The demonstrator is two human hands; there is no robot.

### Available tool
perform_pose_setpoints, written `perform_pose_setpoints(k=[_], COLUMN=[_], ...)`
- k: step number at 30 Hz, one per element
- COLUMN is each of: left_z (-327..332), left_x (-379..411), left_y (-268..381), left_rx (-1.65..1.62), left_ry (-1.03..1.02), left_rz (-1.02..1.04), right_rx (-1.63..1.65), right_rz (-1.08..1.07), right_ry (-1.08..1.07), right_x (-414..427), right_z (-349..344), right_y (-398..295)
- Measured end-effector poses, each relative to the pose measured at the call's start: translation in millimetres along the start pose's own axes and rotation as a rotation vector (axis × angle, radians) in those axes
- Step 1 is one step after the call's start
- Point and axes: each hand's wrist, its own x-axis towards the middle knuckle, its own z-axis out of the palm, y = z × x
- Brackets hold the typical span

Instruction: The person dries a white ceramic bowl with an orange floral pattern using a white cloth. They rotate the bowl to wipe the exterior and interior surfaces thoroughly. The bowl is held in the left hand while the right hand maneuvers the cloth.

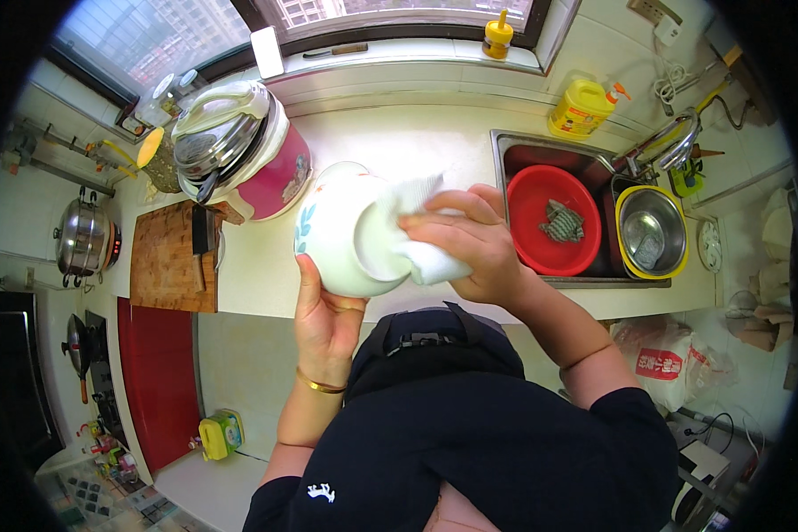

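A white bowl point(336, 229) with a blue leaf pattern is held up over the counter, its round foot ring turned towards me. My left hand point(329, 312) grips the bowl's rim from the lower left, thumb on the outer wall. In my right hand point(475, 243) is a bunched white ribbed cloth point(432, 259), pressed against the bowl's base beside the foot ring. Behind the bowl shows the edge of another round white dish point(340, 169), mostly hidden.
A pink electric cooker point(276, 173) and a wooden cutting board point(163, 259) with a cleaver point(203, 229) stand left. Right, the steel sink point(505, 143) holds a red basin point(522, 246) with a green cloth point(562, 221). A yellow detergent jug point(580, 110) stands behind the sink.
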Motion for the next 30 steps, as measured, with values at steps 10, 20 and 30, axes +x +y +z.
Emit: perform_pose_setpoints(k=[10, 20, 30], left_z=[-4, -6, 1], left_x=[2, 5, 2], left_y=[4, 1, 2], left_rx=[0.076, 0.031, 0.028], left_ry=[0.012, 0.024, 0.015], left_rz=[0.061, 0.058, 0.197], right_rx=[-0.01, 0.223, 0.056], right_rz=[0.032, -0.088, -0.017], right_ry=[-0.081, -0.107, 0.091], right_x=[-10, -11, -3], right_z=[-4, 6, 13], right_y=[2, -6, -1])
